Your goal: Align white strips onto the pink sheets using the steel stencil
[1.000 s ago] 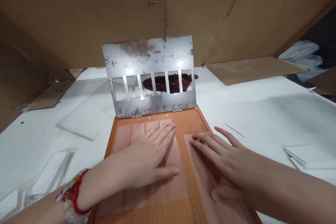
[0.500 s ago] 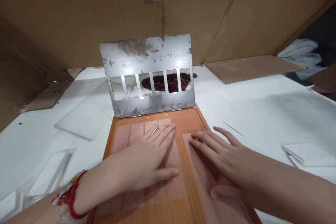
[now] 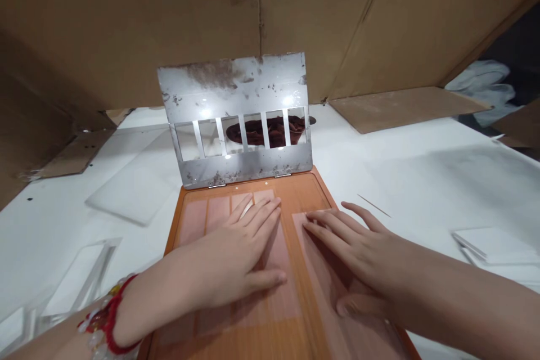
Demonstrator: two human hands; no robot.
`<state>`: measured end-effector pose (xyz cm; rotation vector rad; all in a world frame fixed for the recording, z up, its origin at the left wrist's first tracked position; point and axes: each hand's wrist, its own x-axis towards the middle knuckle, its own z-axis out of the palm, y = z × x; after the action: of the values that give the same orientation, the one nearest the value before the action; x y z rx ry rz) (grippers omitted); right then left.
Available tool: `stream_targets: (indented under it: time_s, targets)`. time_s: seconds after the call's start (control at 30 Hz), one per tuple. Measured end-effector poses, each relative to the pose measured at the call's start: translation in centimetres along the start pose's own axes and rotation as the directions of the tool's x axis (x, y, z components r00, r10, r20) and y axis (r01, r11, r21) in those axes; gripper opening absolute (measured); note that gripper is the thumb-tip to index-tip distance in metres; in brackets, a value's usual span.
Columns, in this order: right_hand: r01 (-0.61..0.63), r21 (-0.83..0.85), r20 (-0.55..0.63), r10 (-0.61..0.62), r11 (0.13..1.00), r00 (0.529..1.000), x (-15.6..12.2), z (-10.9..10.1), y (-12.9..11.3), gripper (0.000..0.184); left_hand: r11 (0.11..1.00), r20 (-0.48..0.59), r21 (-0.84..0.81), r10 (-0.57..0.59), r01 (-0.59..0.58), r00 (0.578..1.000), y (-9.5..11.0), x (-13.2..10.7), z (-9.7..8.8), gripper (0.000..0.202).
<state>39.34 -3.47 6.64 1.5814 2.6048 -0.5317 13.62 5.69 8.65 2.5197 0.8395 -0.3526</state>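
An orange wood-grain board [image 3: 291, 337] lies in front of me with pale pink strips on its left part. Flat across those strips rests my left hand [image 3: 248, 247], fingers stretched out and thumb apart. At the right of the board is a wider pink translucent sheet [image 3: 324, 304]. My right hand [image 3: 358, 253] touches its upper end with the fingertips, fingers extended, its palm arched over the sheet. A stained metal stencil plate [image 3: 240, 171] with several rectangular openings stands tilted up from hinges at the board's far edge.
Behind the plate, a dark reddish-brown mass [image 3: 253, 132] shows through the openings. Cardboard walls [image 3: 202, 5] enclose the back and left. A thin stick [image 3: 374, 205] lies right of the board. White stacked pieces sit at right [image 3: 493, 244] and left [image 3: 76, 278]; a translucent sheet [image 3: 130, 191] lies farther back.
The view has shifted very slightly. Both hands stay in place on the pink pieces, and the metal plate remains raised.
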Motion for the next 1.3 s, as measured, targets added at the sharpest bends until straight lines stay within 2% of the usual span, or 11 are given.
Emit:
stream_targets:
  time_s: [0.27, 0.47, 0.77, 0.93, 1.03, 1.1, 1.17, 1.23, 1.3]
  targets:
    - [-0.057, 0.055, 0.087, 0.053, 0.997, 0.995, 0.5, -1.4, -0.6, 0.068, 1.000, -0.021, 0.003, 0.017, -0.017, 1.000, -0.3, 0.3, 0.1, 0.095]
    - [-0.038, 0.060, 0.062, 0.034, 0.997, 0.998, 0.4, -1.2, -0.5, 0.070, 1.000, -0.033, 0.001, 0.028, -0.028, 0.999, -0.4, 0.3, 0.2, 0.092]
    - [-0.029, 0.028, 0.048, 0.027, 0.999, 0.998, 0.3, -1.0, -0.4, 0.065, 1.000, 0.006, 0.022, 0.002, -0.002, 1.000, -0.2, 0.4, 0.0, 0.097]
    - [-0.047, 0.073, 0.033, 0.045, 0.996, 0.998, 0.5, -1.4, -0.6, 0.059, 0.999, -0.023, 0.036, 0.005, -0.004, 1.000, 0.0, 0.1, -0.2, 0.099]
    - [-0.036, 0.114, 0.008, 0.035, 0.993, 0.999, 1.0, -1.7, -0.4, 0.066, 0.998, -0.053, 0.048, 0.039, -0.036, 0.998, 0.9, 0.3, -0.2, 0.098]
    - [-0.026, 0.156, 0.012, 0.024, 0.987, 1.000, 1.2, -2.1, -0.1, 0.076, 0.996, -0.120, 0.069, 0.064, -0.056, 0.991, 1.9, 0.7, -0.2, 0.090]
    - [-0.015, 0.207, 0.017, 0.012, 0.978, 1.000, 1.3, -2.8, 0.4, 0.084, 0.994, -0.205, 0.095, 0.068, -0.050, 0.976, 2.9, 1.3, 0.0, 0.072]
    - [0.001, 0.229, -0.003, -0.001, 0.973, 1.000, 1.1, -3.4, 1.1, 0.078, 0.990, -0.253, 0.133, 0.083, -0.051, 0.964, 3.8, 1.9, 0.2, 0.056]
    - [0.023, 0.188, -0.037, -0.017, 0.982, 0.999, 0.9, -3.9, 1.8, 0.059, 0.981, -0.252, 0.178, 0.119, -0.074, 0.961, 4.3, 2.3, 0.5, 0.047]
